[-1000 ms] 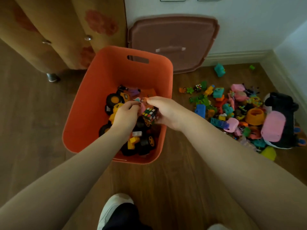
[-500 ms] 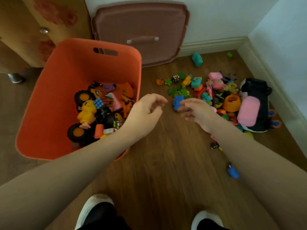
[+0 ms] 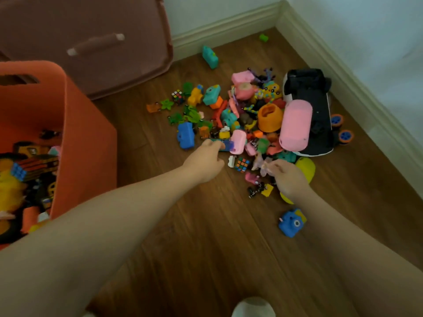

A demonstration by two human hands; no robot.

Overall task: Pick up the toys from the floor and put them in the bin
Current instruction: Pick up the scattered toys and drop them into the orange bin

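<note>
The orange bin (image 3: 89,138) stands at the left, with toy trucks and blocks inside it. A heap of small coloured toys (image 3: 229,115) lies on the wood floor by the corner. My left hand (image 3: 206,161) is at the heap's near edge, its fingers curled onto a flat blue toy (image 3: 227,145). My right hand (image 3: 289,179) pinches a small pale pink toy (image 3: 263,167) in its fingertips. A little puzzle cube (image 3: 241,164) lies between my hands.
A black and pink plush toy (image 3: 306,106) and an orange cup (image 3: 269,117) sit at the heap's right. A blue toy camera (image 3: 291,223) lies apart, near my right forearm. The brown lid (image 3: 91,42) leans on the wall. My shoe (image 3: 253,307) is at the bottom edge.
Both hands left the bin after dropping the puzzle cube and small toys, swung right empty, and now reach the floor heap and take hold of toys. The view turned right.
</note>
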